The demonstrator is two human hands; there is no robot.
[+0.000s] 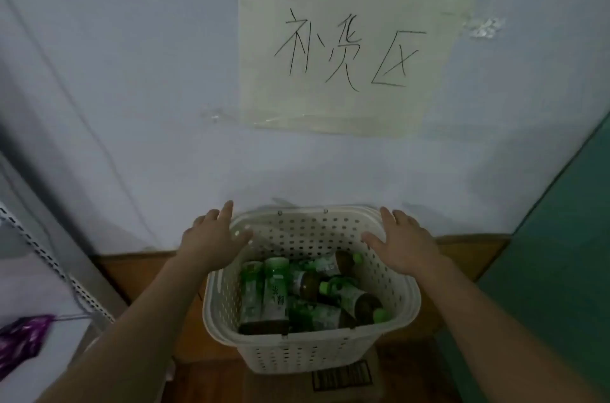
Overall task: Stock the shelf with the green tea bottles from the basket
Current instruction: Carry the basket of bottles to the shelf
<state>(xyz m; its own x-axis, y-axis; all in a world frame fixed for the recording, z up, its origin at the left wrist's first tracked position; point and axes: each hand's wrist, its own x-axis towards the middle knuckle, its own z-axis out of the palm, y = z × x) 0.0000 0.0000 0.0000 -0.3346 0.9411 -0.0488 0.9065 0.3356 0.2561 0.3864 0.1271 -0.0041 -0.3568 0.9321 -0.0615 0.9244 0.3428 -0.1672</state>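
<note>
— Green tea bottles [298, 293]: where are they?
— Piled inside a white perforated plastic basket [392, 297], which stands against a pale wall [132, 105] bearing a taped paper sign [343, 59].
— How do they lie?
— Two at the left lean with bases toward the camera, long axes running away; the others lie crosswise, green caps pointing right.
— And the hands?
— Left hand [211, 237] and right hand [404, 242] hover over the far corners, fingers spread, holding nothing.

A cream basket [310, 350] dotted with holes holds green-labelled bottles [275, 293] of brown tea.
</note>
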